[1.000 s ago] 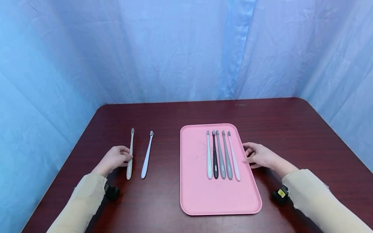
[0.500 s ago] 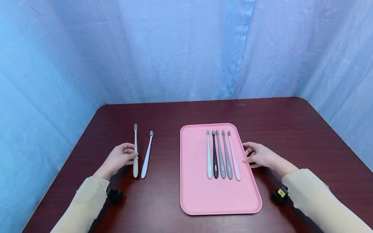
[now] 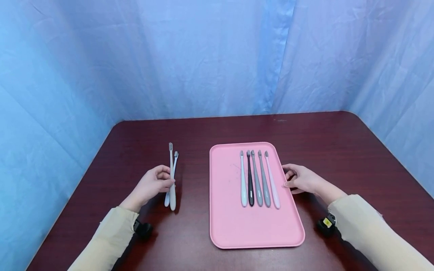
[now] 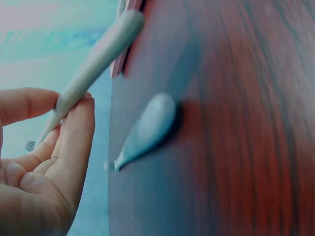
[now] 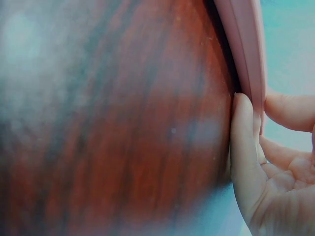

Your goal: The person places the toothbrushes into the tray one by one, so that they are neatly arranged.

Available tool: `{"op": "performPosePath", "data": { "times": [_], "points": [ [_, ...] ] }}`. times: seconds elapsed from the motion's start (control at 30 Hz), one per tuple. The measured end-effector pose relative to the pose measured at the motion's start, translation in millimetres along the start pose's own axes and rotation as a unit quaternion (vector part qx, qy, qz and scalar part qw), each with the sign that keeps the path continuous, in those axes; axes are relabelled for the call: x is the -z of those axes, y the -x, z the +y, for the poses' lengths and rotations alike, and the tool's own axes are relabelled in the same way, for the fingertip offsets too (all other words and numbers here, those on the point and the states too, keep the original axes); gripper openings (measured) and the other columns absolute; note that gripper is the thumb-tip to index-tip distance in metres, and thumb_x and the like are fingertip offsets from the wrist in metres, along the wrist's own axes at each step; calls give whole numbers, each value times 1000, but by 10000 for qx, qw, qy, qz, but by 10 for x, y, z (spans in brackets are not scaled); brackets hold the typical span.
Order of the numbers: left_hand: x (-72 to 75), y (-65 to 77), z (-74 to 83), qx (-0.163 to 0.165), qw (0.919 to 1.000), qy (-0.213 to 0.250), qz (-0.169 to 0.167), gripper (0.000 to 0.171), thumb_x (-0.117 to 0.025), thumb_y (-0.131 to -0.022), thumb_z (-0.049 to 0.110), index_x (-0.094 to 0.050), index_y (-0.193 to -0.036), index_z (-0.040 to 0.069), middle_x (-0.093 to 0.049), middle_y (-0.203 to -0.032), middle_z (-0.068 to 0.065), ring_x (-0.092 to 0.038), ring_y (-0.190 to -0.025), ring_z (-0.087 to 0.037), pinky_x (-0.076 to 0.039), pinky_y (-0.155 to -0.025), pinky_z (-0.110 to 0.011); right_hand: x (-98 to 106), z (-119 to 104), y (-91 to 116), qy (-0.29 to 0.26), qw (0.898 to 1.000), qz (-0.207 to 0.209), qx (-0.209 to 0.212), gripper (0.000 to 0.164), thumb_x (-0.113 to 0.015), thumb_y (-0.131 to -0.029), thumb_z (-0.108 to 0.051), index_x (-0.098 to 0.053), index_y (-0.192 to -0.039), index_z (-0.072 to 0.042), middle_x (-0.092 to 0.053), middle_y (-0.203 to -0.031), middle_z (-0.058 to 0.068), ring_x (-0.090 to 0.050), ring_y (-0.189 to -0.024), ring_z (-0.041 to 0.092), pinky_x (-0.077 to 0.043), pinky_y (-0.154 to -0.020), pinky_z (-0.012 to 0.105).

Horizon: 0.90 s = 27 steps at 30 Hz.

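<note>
My left hand (image 3: 154, 183) pinches a beige toothbrush (image 3: 172, 195) between thumb and fingers, head end away from me. In the left wrist view this toothbrush (image 4: 93, 64) is raised off the table. Below and partly behind it lies a pale blue-white toothbrush (image 3: 167, 199) on the table. At the right, my right hand (image 3: 303, 180) grips the right rim of a pink tray (image 3: 234, 229), thumb on top and fingers underneath. Several toothbrushes lie side by side on the tray: a mint one (image 3: 243, 188), a black one (image 3: 250, 184), two grey ones (image 3: 258, 188) and a pale pink one (image 3: 273, 188).
The dark reddish wooden table (image 3: 190, 233) carries everything. Blue curtains (image 3: 203, 60) hang behind it and at both sides. Bare tabletop lies between the loose toothbrush and the tray's left rim.
My left hand has lifted the beige toothbrush and carried it to the right, so it now hangs over the pale blue-white one. My right hand and the tray have stayed put.
</note>
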State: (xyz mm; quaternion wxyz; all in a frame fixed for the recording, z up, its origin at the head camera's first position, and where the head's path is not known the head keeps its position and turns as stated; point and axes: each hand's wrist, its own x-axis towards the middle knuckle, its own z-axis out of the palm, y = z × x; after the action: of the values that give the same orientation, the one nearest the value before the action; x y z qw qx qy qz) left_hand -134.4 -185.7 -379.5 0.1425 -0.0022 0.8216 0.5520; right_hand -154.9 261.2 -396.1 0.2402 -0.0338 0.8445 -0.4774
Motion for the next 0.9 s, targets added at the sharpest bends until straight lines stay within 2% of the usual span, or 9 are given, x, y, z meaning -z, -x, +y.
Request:
{"op": "performPosePath", "data": {
  "times": [0.2,0.4,0.57,0.9],
  "points": [
    [-126,-26,62,-31,9995,218,-211,32,-59,-89,2,-44,-115,-8,-60,-88,-8,-63,-79,-13,-57,-79,-41,-3,21,-4,-56,10000,-58,25,67,-63,-84,2,-27,-139,10,-50,-94,11,-58,-73,12,-58,-67,36],
    [-243,-67,101,-109,9986,439,-285,29,-60,-87,1,-44,-111,-6,-55,-82,-4,-63,-75,-11,-58,-77,-41,-4,24,-11,-32,10000,-29,16,66,-63,-84,2,-28,-139,10,-50,-94,11,-58,-73,12,-58,-67,36],
    [-342,-98,137,-178,9989,311,-298,25,-60,-87,2,-47,-108,-5,-55,-82,-4,-61,-74,-10,-58,-75,-40,-4,11,-6,-29,10000,-39,45,67,-64,-83,2,-27,-139,11,-50,-94,12,-58,-73,12,-58,-67,36],
    [-602,-191,306,-451,9931,765,-765,16,-58,-88,0,-48,-100,-3,-53,-78,-1,-60,-73,-8,-58,-73,-40,-15,-18,-9,-50,10000,-39,54,67,-64,-83,2,-28,-139,10,-50,-94,11,-58,-74,11,-58,-67,36]
  ]
}}
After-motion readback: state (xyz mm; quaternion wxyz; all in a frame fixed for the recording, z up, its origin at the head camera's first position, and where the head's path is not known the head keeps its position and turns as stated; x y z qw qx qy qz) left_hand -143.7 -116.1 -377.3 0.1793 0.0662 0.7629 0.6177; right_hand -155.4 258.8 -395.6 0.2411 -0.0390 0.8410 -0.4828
